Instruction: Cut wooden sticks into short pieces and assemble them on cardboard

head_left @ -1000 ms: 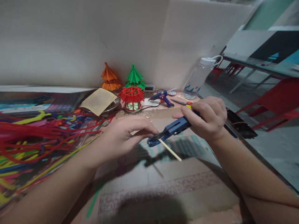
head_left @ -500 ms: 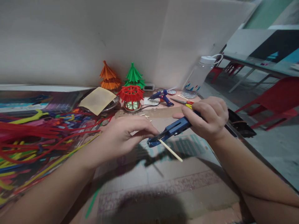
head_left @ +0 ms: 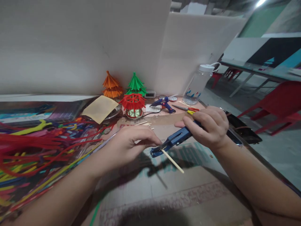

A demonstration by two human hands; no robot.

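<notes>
A thin pale wooden stick passes through the jaws of a pair of blue anvil shears, its free end slanting down toward me. My left hand pinches the stick's other end between thumb and fingers, right beside the blade. Around the handles of the shears, my right hand is closed, holding them above the cardboard. Short cut stick pieces lie beyond my left hand. Farther back stands a small red-roofed model with a pale lower part.
Colourful pipe cleaners cover the left side. Along the back are an orange tree, a green tree, a blue glue gun, scissors and a clear bottle. A yellowish sheet rests on a dish.
The camera has tilted up a little, so most of the scene sits lower in view. Both hands keep nearly the same hold on stick and shears.
</notes>
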